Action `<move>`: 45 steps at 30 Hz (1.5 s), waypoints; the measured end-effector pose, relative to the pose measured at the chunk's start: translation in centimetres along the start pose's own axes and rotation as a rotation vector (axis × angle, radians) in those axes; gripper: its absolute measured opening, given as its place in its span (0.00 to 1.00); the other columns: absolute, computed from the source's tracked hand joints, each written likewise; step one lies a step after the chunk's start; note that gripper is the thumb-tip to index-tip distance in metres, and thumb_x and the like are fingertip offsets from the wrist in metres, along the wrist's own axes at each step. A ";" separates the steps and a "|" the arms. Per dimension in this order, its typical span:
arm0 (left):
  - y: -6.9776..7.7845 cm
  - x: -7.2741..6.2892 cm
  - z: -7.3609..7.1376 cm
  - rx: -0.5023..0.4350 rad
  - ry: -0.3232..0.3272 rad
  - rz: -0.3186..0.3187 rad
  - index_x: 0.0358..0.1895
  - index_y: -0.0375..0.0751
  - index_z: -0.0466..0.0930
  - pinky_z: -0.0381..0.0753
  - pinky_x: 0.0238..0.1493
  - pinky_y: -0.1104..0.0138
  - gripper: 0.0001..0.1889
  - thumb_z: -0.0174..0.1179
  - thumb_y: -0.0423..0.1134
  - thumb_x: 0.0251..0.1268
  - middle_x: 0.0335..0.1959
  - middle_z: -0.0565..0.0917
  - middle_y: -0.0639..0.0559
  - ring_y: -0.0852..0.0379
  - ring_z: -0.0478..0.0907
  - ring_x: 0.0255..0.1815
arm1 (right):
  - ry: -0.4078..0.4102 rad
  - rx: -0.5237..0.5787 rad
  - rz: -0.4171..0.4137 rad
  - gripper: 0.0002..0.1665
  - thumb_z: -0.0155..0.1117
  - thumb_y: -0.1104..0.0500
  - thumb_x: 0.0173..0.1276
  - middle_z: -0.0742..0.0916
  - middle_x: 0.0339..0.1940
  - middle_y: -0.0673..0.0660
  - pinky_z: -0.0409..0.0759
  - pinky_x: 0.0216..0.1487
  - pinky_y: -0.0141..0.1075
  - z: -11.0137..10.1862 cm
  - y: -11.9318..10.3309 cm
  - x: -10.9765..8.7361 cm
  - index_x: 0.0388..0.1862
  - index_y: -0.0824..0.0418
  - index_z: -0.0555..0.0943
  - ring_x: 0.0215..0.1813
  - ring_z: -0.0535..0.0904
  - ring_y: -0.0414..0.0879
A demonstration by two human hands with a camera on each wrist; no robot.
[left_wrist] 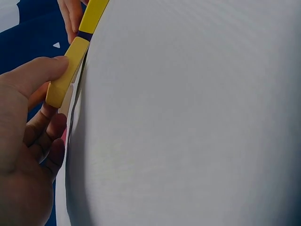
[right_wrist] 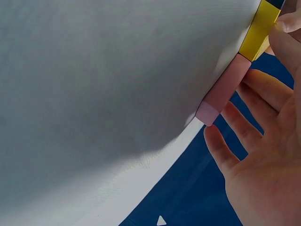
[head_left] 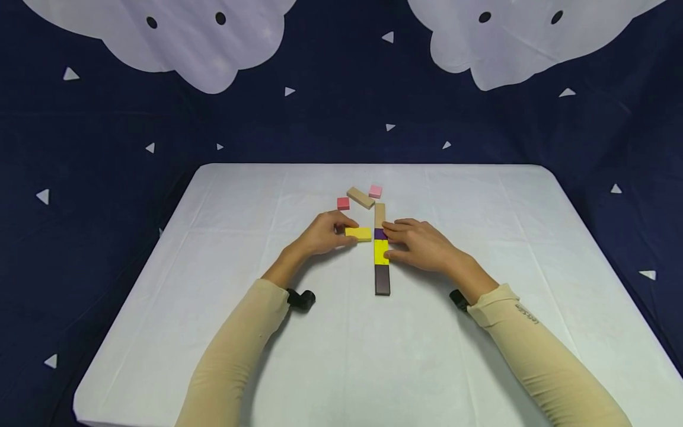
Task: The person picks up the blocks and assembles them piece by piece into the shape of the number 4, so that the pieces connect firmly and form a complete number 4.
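Between thumb and fingers my left hand [head_left: 329, 232] pinches a yellow block [head_left: 358, 234], lying crosswise just left of a row of blocks. From far to near, this row has a light wood block [head_left: 380, 214], a purple block [head_left: 380, 233], a brighter yellow block [head_left: 381, 252] and a dark brown block [head_left: 382, 280]. My right hand [head_left: 421, 244] rests against the row's right side, fingertips by the purple block and thumb at the bright yellow one. In the right wrist view its fingers lie along a pinkish block [right_wrist: 223, 89] that meets a yellow block [right_wrist: 259, 30].
Beyond the row, another wood block [head_left: 360, 197] lies slanted, with a red block [head_left: 343, 203] to its left and a pink block [head_left: 376, 191] to its right. The table [head_left: 213, 332] has a white cover; a dark patterned curtain [head_left: 341, 118] hangs behind it.
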State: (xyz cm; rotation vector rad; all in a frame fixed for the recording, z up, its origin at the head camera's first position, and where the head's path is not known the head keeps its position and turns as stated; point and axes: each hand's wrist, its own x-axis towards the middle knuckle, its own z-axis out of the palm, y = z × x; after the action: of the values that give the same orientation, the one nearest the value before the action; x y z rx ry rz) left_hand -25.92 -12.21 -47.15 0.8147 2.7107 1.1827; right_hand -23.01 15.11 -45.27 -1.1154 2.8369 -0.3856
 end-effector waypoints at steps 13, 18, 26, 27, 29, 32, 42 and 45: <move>0.0 0.3 0.1 0.048 -0.028 -0.015 0.48 0.44 0.86 0.71 0.40 0.67 0.17 0.73 0.40 0.52 0.37 0.81 0.55 0.57 0.72 0.37 | 0.001 0.005 -0.008 0.40 0.61 0.37 0.65 0.70 0.71 0.53 0.62 0.65 0.56 -0.2 -0.1 0.0 0.69 0.58 0.70 0.70 0.63 0.55; 0.0 0.5 0.2 0.046 -0.035 -0.017 0.48 0.44 0.86 0.72 0.41 0.66 0.17 0.73 0.40 0.53 0.38 0.82 0.54 0.57 0.72 0.37 | -0.003 0.010 -0.005 0.39 0.61 0.38 0.65 0.70 0.71 0.53 0.61 0.66 0.56 -0.2 -0.1 0.1 0.69 0.59 0.70 0.70 0.63 0.55; 0.4 0.6 0.3 0.043 -0.049 -0.037 0.49 0.44 0.85 0.71 0.42 0.66 0.17 0.72 0.40 0.54 0.40 0.82 0.54 0.57 0.72 0.39 | -0.010 0.019 0.001 0.40 0.62 0.38 0.65 0.70 0.71 0.53 0.62 0.65 0.56 -0.1 -0.2 0.1 0.69 0.59 0.70 0.70 0.62 0.55; 0.4 0.6 0.3 0.044 -0.049 -0.039 0.49 0.44 0.85 0.71 0.42 0.66 0.18 0.72 0.40 0.54 0.40 0.82 0.54 0.56 0.72 0.39 | -0.009 0.017 0.002 0.40 0.62 0.38 0.66 0.70 0.71 0.53 0.62 0.65 0.56 -0.1 -0.2 0.1 0.69 0.59 0.70 0.70 0.62 0.55; 0.5 0.6 0.3 0.050 -0.050 -0.046 0.49 0.44 0.85 0.71 0.43 0.66 0.18 0.72 0.40 0.54 0.40 0.82 0.55 0.56 0.72 0.39 | -0.007 0.016 0.002 0.40 0.62 0.38 0.66 0.70 0.71 0.53 0.62 0.65 0.57 0.0 -0.1 0.0 0.69 0.59 0.70 0.70 0.62 0.55; 0.5 0.7 0.3 0.058 -0.050 -0.060 0.49 0.45 0.85 0.71 0.42 0.66 0.17 0.71 0.41 0.54 0.40 0.82 0.56 0.57 0.71 0.39 | -0.007 0.019 0.004 0.40 0.61 0.38 0.65 0.70 0.71 0.53 0.62 0.65 0.57 0.0 0.0 0.0 0.69 0.59 0.70 0.71 0.62 0.55; 0.4 0.8 0.1 -0.067 0.078 -0.094 0.49 0.40 0.85 0.75 0.41 0.65 0.15 0.66 0.41 0.59 0.40 0.81 0.52 0.56 0.75 0.38 | -0.017 0.018 0.025 0.40 0.61 0.37 0.65 0.70 0.71 0.52 0.62 0.65 0.56 -0.1 -0.2 0.0 0.69 0.58 0.70 0.71 0.61 0.54; 0.0 0.9 0.0 -0.108 0.140 -0.111 0.48 0.39 0.85 0.76 0.41 0.64 0.14 0.66 0.39 0.59 0.41 0.82 0.51 0.55 0.76 0.38 | -0.016 0.015 0.024 0.40 0.61 0.37 0.65 0.70 0.71 0.52 0.62 0.65 0.55 -0.2 -0.2 0.0 0.69 0.58 0.70 0.71 0.61 0.53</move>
State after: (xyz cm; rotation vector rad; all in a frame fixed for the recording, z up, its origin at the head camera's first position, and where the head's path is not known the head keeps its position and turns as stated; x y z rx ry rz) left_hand -26.67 -11.79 -46.99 0.5815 2.7296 1.3948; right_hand -22.89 15.00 -45.07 -1.0752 2.8259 -0.3943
